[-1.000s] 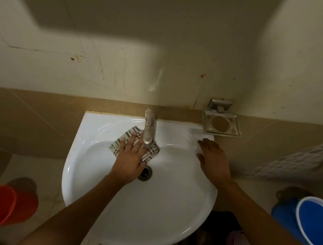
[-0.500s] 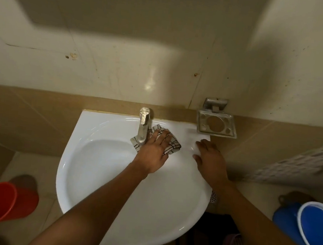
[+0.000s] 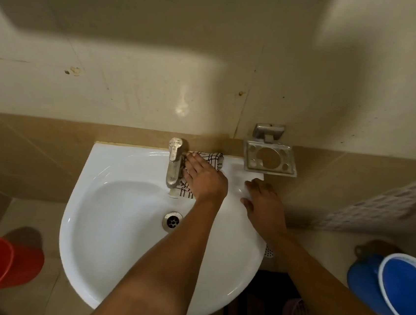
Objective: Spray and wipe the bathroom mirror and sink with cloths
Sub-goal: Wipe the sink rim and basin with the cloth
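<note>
Both hands flat: left hand [image 3: 205, 180] presses cloth [image 3: 214, 158]; right hand [image 3: 264, 207] on sink [image 3: 116, 237].

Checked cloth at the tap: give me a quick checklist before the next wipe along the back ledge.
1. White-and-black checked cloth flat under left hand: ok.
2. Right hand braced on white ceramic sink rim: ok.
3. Steel tap beside the cloth, path tight: not ok.
4. Steel soap dish apart from the cloth: ok.
5. Ledge left of the tap already wiped: cannot tell.
</note>
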A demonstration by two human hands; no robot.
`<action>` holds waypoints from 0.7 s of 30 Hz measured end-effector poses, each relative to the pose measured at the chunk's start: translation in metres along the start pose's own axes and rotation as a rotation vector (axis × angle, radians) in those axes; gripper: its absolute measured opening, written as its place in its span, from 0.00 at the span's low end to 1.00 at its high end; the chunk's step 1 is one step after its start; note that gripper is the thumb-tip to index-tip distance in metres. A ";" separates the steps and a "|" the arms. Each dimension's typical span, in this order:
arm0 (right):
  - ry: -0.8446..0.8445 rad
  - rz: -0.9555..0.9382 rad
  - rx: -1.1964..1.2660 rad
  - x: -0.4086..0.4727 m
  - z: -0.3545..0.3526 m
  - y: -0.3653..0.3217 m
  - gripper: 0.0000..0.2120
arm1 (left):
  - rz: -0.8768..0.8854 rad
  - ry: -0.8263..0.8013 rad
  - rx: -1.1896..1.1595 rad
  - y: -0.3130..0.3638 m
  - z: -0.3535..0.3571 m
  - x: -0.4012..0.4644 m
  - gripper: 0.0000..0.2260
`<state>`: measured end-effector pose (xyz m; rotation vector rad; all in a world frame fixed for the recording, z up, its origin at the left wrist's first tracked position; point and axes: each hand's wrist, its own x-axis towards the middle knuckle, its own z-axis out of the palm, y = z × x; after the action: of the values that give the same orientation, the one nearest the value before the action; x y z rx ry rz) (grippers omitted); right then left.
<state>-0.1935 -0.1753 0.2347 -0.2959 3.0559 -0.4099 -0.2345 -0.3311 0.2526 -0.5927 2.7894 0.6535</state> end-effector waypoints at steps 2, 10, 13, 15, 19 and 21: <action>0.011 -0.005 0.009 0.000 0.000 0.001 0.22 | 0.011 -0.006 0.033 0.002 0.001 0.000 0.36; -0.011 0.046 0.095 -0.008 -0.004 -0.002 0.22 | 0.662 0.006 0.288 -0.067 0.003 0.008 0.33; 0.039 0.119 0.163 -0.024 -0.007 0.000 0.20 | 0.868 -0.018 0.296 -0.087 -0.004 0.019 0.32; 0.051 0.221 0.215 -0.038 -0.007 0.001 0.17 | 0.930 -0.016 0.303 -0.095 -0.003 0.022 0.31; 0.069 0.374 0.298 -0.058 -0.005 -0.003 0.17 | 0.914 0.023 0.317 -0.080 0.006 0.021 0.31; 0.084 0.424 0.315 -0.061 -0.005 -0.007 0.18 | 0.940 0.028 0.330 -0.064 0.012 0.022 0.31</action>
<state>-0.1327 -0.1690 0.2422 0.3813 2.9465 -0.8682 -0.2255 -0.3855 0.2115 0.8241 2.9895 0.2832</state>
